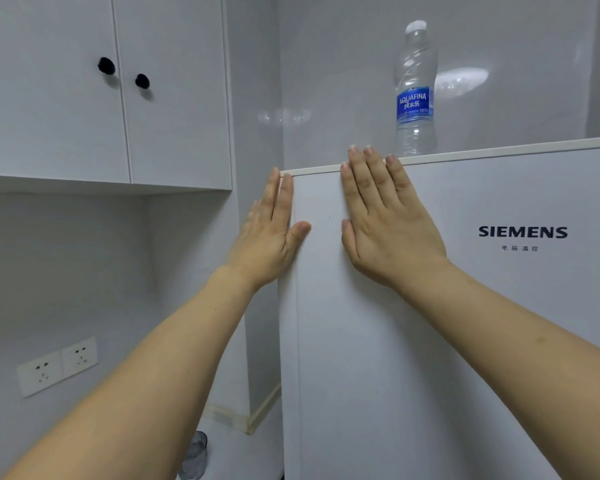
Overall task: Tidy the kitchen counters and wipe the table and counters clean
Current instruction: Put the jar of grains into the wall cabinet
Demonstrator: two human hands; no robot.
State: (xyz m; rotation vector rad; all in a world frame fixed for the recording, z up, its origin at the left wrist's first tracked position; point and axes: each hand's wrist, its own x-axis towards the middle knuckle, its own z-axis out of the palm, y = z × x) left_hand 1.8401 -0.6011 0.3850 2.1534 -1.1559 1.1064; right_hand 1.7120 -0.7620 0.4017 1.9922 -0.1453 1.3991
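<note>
the fridge door (430, 306), white with a dark siemens logo (522, 232) on its upper right, fills the right half of the view, and both bare hands are flat against its top left corner. the left hand (271, 233) lies along the door's left edge, fingers (284, 199) pressed together, thumb on the front face. the right hand (385, 223) rests palm-down on the front, fingers a little spread, tips reaching the cream top trim (499, 150); neither holds anything. this looks like pushing the door closed, a tidying step; no cloth is in sight, so wiping seems not yet begun. next would be to let go and find a cloth. a clear aquafina water bottle (415, 91) stands upright on the fridge top, just behind the right fingertips. white wall cabinets (66, 98) hang at left above a bare wall with two sockets (58, 367); the tabletop is barely visible below.
</note>
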